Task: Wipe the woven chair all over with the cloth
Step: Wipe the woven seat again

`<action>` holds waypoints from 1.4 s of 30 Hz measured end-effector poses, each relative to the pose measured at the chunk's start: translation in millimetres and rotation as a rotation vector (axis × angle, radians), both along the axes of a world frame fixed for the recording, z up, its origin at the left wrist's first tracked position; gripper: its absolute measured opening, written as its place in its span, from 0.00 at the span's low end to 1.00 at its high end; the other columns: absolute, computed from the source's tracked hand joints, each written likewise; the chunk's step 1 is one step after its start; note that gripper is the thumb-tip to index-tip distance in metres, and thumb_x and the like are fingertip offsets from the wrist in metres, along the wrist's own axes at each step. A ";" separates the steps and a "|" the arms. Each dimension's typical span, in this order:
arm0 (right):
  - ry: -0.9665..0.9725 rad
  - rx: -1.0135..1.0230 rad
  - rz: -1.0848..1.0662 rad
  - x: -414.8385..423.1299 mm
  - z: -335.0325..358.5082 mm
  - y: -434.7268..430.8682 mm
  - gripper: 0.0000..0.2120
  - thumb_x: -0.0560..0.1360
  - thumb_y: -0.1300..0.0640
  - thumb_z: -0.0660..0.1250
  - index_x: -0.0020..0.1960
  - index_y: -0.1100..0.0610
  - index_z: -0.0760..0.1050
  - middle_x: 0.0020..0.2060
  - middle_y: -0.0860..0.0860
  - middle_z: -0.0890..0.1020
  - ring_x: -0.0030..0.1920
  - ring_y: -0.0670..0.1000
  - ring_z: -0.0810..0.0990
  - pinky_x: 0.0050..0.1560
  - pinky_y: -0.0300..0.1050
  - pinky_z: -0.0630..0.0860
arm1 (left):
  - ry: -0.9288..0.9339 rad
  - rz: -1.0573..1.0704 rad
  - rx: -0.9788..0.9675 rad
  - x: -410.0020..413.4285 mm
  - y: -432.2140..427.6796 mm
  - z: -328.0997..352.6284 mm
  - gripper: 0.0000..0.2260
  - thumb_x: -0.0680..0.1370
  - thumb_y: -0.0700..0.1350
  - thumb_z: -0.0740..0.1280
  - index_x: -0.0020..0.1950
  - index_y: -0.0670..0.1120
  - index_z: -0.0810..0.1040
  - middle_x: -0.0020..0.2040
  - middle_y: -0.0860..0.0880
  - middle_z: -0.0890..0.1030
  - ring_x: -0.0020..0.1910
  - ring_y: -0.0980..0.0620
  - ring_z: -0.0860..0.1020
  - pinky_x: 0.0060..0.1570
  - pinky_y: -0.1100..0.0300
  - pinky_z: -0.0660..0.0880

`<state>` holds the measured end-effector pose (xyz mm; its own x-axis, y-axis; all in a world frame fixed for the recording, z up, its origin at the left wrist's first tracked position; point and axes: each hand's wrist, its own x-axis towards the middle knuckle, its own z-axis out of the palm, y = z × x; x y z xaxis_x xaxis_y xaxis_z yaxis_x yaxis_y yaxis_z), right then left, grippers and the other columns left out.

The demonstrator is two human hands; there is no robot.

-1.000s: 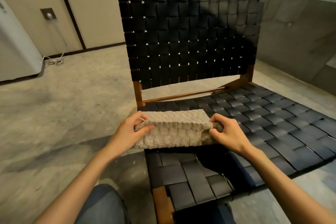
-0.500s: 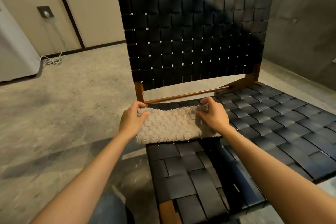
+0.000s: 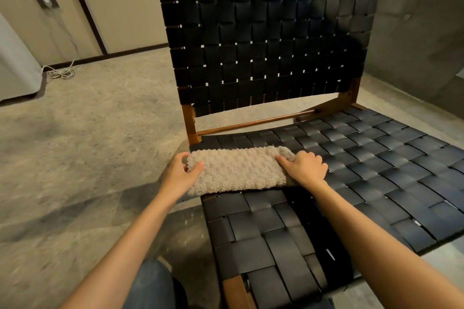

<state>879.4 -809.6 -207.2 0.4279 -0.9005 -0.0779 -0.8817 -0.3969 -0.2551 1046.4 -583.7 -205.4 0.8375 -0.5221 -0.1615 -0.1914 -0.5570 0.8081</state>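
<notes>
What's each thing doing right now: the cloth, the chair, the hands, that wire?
cloth, folded thick, lying across the seat near the backrest
left hand, gripping the cloth's left end
right hand, gripping the cloth's right end
woven chair, standing upright, cloth on its seat
cord, hanging from the wall plate, bundled on the floor

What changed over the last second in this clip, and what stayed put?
The right hand shifted: half a second ago it lay over the far right corner of the cloth; now it is back at the right end, thumb on top. The left hand kept its grip on the left end. The cloth barely moved, at the rear left of the chair seat.
</notes>
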 end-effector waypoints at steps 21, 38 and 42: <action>-0.486 0.292 0.637 48.4 56.4 107.2 0.11 0.79 0.55 0.62 0.61 0.54 0.76 0.50 0.48 0.82 0.47 0.47 0.82 0.49 0.46 0.81 | 0.012 -0.114 -0.155 -10.9 41.8 20.3 0.24 0.79 0.44 0.65 0.74 0.51 0.62 0.62 0.51 0.75 0.48 0.55 0.79 0.41 0.64 0.77; -0.062 0.117 0.605 163.0 -32.1 75.5 0.26 0.78 0.38 0.48 0.75 0.40 0.55 0.76 0.45 0.55 0.76 0.59 0.45 0.71 0.66 0.39 | 0.050 -0.063 -0.135 29.1 25.8 -23.7 0.20 0.81 0.39 0.59 0.73 0.46 0.64 0.68 0.50 0.73 0.64 0.54 0.72 0.60 0.65 0.66; -0.066 0.122 0.573 184.2 -38.7 64.5 0.26 0.77 0.38 0.48 0.75 0.41 0.57 0.76 0.45 0.56 0.76 0.57 0.46 0.72 0.65 0.40 | 0.091 -0.125 -0.144 34.6 22.1 -25.0 0.19 0.81 0.40 0.59 0.73 0.46 0.65 0.67 0.50 0.74 0.63 0.55 0.73 0.62 0.63 0.67</action>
<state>1063.6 -745.1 -245.9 0.8509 -0.5105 -0.1237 -0.5163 -0.7695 -0.3758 1081.0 -561.6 -230.5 0.7503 -0.6438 -0.1500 -0.1740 -0.4112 0.8948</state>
